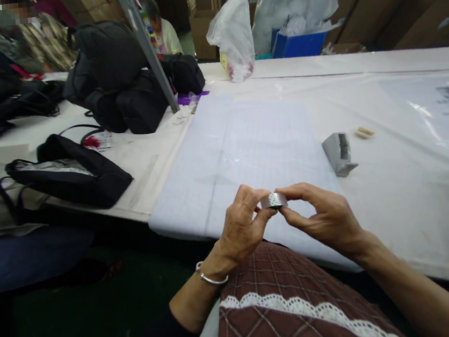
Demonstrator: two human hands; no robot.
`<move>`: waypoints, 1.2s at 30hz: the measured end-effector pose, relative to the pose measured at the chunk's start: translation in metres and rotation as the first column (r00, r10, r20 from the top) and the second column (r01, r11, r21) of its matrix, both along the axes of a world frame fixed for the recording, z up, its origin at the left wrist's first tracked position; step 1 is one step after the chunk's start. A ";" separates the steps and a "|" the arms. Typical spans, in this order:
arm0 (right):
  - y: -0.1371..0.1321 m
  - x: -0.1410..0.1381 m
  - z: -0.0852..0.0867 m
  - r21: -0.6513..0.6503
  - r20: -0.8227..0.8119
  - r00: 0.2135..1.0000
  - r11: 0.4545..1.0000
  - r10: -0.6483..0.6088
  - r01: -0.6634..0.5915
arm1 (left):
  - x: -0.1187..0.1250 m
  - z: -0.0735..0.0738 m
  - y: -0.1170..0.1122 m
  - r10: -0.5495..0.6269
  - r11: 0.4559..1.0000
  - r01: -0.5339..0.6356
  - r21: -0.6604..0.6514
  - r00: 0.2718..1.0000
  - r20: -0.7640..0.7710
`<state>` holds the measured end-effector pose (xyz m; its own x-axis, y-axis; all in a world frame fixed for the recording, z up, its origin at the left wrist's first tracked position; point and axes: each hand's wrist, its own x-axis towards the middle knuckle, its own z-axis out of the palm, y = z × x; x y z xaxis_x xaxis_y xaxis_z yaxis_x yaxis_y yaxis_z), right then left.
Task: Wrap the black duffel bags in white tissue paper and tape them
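Observation:
A small roll of tape (pixel 274 200), silvery with a patterned patch on its rim, is held between both hands above the near table edge. My left hand (pixel 243 221) pinches its left side between thumb and fingers. On the other side, the thumb and forefinger of my right hand (pixel 327 216) grip the roll. Farther right on the table stands a grey tape dispenser (pixel 338 154), apart from both hands. A small yellowish piece (pixel 364 132) lies just beyond the dispenser.
White sheeting (pixel 245 133) covers the table. An open black bag (pixel 75 174) lies left, with stacked black bags (pixel 116 72) behind it near a grey metal post (pixel 148 47). A plastic bag (pixel 234 37) and a blue box (pixel 299 43) are at the back. Other people sit or stand beyond.

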<state>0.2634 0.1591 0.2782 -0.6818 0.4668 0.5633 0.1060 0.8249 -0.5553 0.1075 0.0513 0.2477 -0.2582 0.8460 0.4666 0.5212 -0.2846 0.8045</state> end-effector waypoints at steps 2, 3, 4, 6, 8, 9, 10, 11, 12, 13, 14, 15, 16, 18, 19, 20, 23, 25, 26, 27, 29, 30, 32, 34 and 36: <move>-0.006 -0.002 0.000 0.002 -0.002 1.000 1.000 -0.027 0.027 | 0.000 0.003 -0.004 -0.007 1.000 0.008 -0.022 0.999 0.044; -0.009 -0.003 0.000 0.005 -0.005 0.999 0.999 -0.043 0.043 | 0.000 0.004 -0.006 -0.009 0.999 0.012 -0.037 0.997 0.070; -0.012 -0.004 -0.001 0.011 -0.010 0.998 0.998 -0.060 0.060 | -0.001 0.005 -0.007 -0.010 0.998 0.016 -0.056 0.995 0.100; -0.017 -0.005 -0.005 0.017 -0.019 0.995 0.995 -0.100 0.100 | -0.003 0.005 -0.006 -0.011 0.995 0.028 -0.097 0.985 0.171; -0.020 -0.007 -0.012 -0.023 -0.014 0.989 0.989 -0.147 0.146 | -0.006 0.003 -0.004 -0.020 0.988 0.058 -0.141 0.965 0.261; -0.022 -0.008 -0.016 -0.073 -0.012 0.986 0.984 -0.167 0.165 | -0.007 0.000 -0.001 -0.023 0.984 0.078 -0.158 0.946 0.322; -0.023 -0.009 -0.022 -0.146 -0.014 0.983 0.973 -0.180 0.176 | -0.007 -0.003 0.001 -0.023 0.980 0.099 -0.170 0.916 0.400; -0.023 -0.009 -0.027 -0.234 -0.025 0.982 0.956 -0.190 0.179 | -0.008 -0.007 0.004 -0.018 0.977 0.119 -0.176 0.873 0.487; -0.023 -0.009 -0.032 -0.327 -0.045 0.980 0.929 -0.196 0.171 | -0.008 -0.012 0.006 -0.012 0.974 0.138 -0.179 0.821 0.572; -0.023 -0.010 -0.037 -0.413 -0.071 0.978 0.898 -0.198 0.152 | -0.008 -0.016 0.008 -0.009 0.971 0.159 -0.176 0.767 0.641; -0.023 -0.010 -0.041 -0.487 -0.097 0.976 0.865 -0.194 0.124 | -0.008 -0.020 0.009 -0.013 0.969 0.180 -0.171 0.724 0.689; -0.022 -0.010 -0.045 -0.546 -0.116 0.976 0.832 -0.185 0.093 | -0.008 -0.024 0.009 -0.021 0.966 0.199 -0.167 0.700 0.713; -0.021 -0.010 -0.047 -0.592 -0.118 0.978 0.803 -0.169 0.067 | -0.007 -0.026 0.009 -0.032 0.963 0.213 -0.166 0.699 0.715; -0.019 -0.009 -0.048 -0.650 -0.087 0.986 0.758 -0.143 0.052 | -0.006 -0.028 0.008 -0.052 0.956 0.228 -0.182 0.745 0.665; -0.019 -0.007 -0.047 -0.663 -0.063 0.988 0.746 -0.139 0.063 | -0.006 -0.028 0.006 -0.060 0.954 0.223 -0.198 0.792 0.607; -0.019 -0.005 -0.046 -0.664 -0.039 0.990 0.744 -0.138 0.078 | -0.005 -0.028 0.004 -0.071 0.954 0.212 -0.214 0.848 0.525; -0.018 0.002 -0.043 -0.587 0.015 0.995 0.805 -0.098 0.088 | -0.006 -0.034 0.003 -0.124 0.974 0.151 -0.170 0.979 0.160; -0.014 0.009 -0.045 -0.519 0.066 0.996 0.850 -0.065 0.089 | -0.008 -0.044 0.009 -0.155 0.986 0.151 -0.075 0.987 -0.050; -0.011 0.014 -0.046 -0.498 0.092 0.994 0.861 -0.063 0.101 | -0.008 -0.049 0.014 -0.168 0.986 0.165 -0.038 0.979 -0.119; -0.009 0.019 -0.048 -0.483 0.113 0.991 0.867 -0.072 0.119 | -0.006 -0.053 0.018 -0.184 0.982 0.187 -0.001 0.968 -0.168; -0.009 0.031 -0.050 -0.459 0.146 0.984 0.874 -0.106 0.162 | 0.000 -0.058 0.024 -0.218 0.972 0.232 0.039 0.952 -0.216; -0.011 0.037 -0.051 -0.440 0.157 0.980 0.879 -0.125 0.183 | 0.004 -0.059 0.026 -0.238 0.966 0.254 0.045 0.945 -0.224; -0.016 0.049 -0.052 -0.394 0.164 0.974 0.895 -0.155 0.209 | 0.014 -0.060 0.028 -0.281 0.956 0.294 0.025 0.934 -0.222; -0.021 0.059 -0.053 -0.351 0.165 0.972 0.911 -0.168 0.218 | 0.023 -0.061 0.030 -0.320 0.945 0.327 0.004 0.926 -0.200; -0.026 0.067 -0.057 -0.315 0.166 0.967 0.919 -0.192 0.236 | 0.030 -0.064 0.031 -0.355 0.934 0.358 -0.012 0.921 -0.163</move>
